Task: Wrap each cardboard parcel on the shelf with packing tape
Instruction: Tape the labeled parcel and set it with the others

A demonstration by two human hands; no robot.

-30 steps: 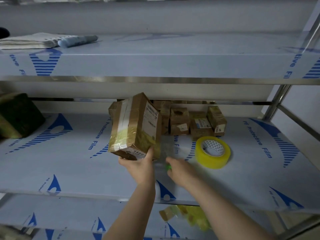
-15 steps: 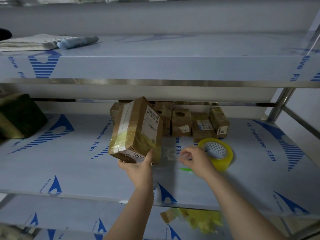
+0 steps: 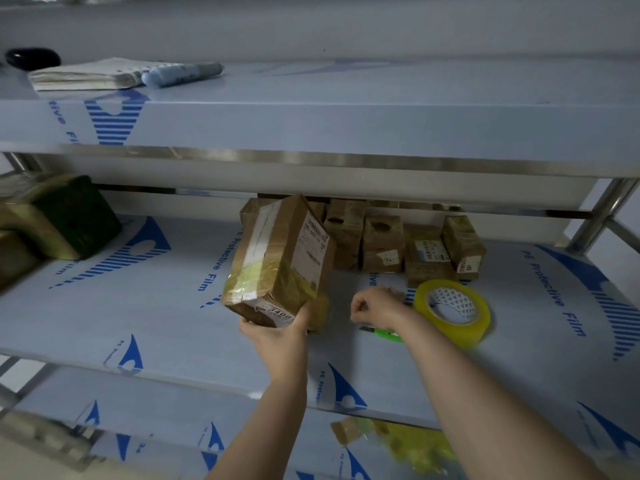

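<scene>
My left hand (image 3: 273,336) grips the lower end of a brown cardboard parcel (image 3: 280,258) and holds it tilted above the middle shelf (image 3: 138,323). The parcel has a white label and yellowish tape around its lower part. My right hand (image 3: 375,306) is curled just right of it, pinching a faint clear tape strip (image 3: 341,301) that runs back to the parcel. A yellow tape roll (image 3: 474,327) lies flat on the shelf right beside that hand. Several small taped parcels (image 3: 382,244) stand in a row at the back.
A green cutter (image 3: 389,336) lies on the shelf under my right wrist. A dark green wrapped block (image 3: 69,216) sits far left. The upper shelf holds papers (image 3: 86,74) and a marker (image 3: 180,74). Yellow tape scraps (image 3: 415,445) lie on the lower shelf. A steel post (image 3: 599,216) stands at right.
My right hand left the green cutter on the shelf and moved right toward the tape roll, drawing the clear strip away from the parcel. My left hand kept the parcel nearly still.
</scene>
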